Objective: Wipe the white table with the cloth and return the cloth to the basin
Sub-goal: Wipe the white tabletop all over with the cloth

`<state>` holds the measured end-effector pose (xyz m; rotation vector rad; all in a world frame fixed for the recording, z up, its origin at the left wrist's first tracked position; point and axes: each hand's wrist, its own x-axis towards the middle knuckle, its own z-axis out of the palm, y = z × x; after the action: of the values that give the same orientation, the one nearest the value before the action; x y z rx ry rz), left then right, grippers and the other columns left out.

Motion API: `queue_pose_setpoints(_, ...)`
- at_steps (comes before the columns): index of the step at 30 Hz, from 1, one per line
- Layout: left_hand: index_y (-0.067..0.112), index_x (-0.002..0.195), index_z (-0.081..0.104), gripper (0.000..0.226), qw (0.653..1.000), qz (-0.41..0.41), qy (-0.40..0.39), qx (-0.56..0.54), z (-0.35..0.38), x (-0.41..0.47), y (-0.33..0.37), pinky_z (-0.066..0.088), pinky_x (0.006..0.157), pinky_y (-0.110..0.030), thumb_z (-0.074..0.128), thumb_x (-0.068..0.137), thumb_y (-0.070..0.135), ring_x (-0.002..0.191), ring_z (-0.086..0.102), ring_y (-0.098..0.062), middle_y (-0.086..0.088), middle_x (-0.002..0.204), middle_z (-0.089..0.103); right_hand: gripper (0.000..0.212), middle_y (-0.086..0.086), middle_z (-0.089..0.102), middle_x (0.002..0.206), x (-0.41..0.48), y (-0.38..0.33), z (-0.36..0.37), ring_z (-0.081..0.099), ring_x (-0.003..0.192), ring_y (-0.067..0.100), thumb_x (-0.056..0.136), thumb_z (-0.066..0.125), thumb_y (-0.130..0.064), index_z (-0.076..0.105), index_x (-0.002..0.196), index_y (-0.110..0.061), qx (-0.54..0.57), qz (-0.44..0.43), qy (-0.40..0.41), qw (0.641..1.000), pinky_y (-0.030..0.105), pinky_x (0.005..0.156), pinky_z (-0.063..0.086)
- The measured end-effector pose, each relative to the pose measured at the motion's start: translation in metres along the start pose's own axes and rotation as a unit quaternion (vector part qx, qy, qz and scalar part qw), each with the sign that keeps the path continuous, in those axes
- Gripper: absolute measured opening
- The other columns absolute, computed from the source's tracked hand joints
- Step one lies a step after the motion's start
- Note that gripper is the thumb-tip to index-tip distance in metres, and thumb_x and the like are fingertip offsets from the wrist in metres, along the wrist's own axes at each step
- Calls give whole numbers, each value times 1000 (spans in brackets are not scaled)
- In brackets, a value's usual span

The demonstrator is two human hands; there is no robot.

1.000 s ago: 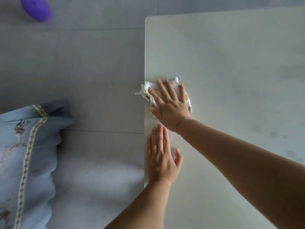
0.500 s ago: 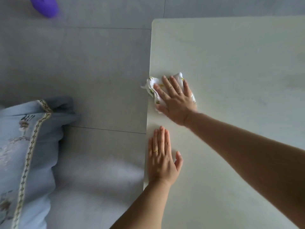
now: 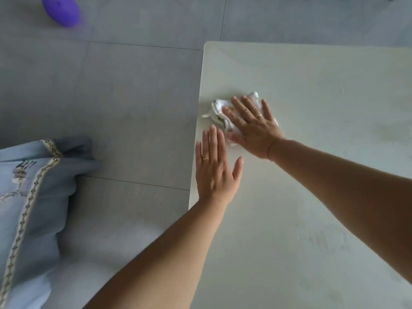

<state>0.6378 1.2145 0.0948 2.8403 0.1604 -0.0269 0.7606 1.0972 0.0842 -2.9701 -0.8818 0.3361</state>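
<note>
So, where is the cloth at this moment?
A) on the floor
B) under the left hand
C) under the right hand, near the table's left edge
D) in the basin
C: the right hand presses flat on the cloth, beside the table edge.

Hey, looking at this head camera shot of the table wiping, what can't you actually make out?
- Basin: nowhere in the head view, so its place is unknown.
- Cloth: mostly hidden under the right hand; its full shape is unclear.
- White table: cut off by the right and bottom edges.
- Purple object on the floor: blurred, cropped by the top edge.
- Left hand: lies flat, nothing visible beneath.
</note>
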Motion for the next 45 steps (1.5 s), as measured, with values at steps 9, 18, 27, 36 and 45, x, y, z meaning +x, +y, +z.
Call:
queue_pose_setpoints(9,3,149,19,76,999,23,-27,19,18,14,-6,12,119,-42,32,92,52,146,14,-28,-13,157,19,59,2,-5,160,26,-34,5,-8,146,24,94,20,-53,4,149,-36,90,140,32,986,54,112,-12)
queue_pose_setpoints(18,5,149,25,74,999,19,-26,25,18,15,-7,14,119,-42,35,91,49,146,15,-27,-13,158,19,65,1,-4,160,78,40,-10,-7,146,24,91,23,-57,3,149,-35,102,278,45,954,54,114,-8)
queue_pose_setpoints(27,4,148,26,74,999,20,-27,27,19,11,-8,18,118,-43,39,89,48,146,15,-27,-13,157,19,64,0,-3,160,115,29,-18,-6,146,21,91,24,-59,4,148,-38,41,46,15,998,52,114,-6)
queue_pose_setpoints(36,5,149,24,76,999,15,-32,31,20,14,-7,18,118,-43,41,89,47,147,12,-27,-13,158,17,63,0,-10,159,156,-7,-25,-12,145,24,93,21,-57,0,148,-37,72,100,4,992,57,111,-11)
queue_pose_setpoints(45,4,148,24,75,998,19,-39,40,17,15,-6,15,117,-42,39,88,47,146,13,-27,-13,158,17,64,-1,-1,160,91,140,-24,-5,146,20,91,25,-60,7,148,-37,81,230,45,969,49,115,-4)
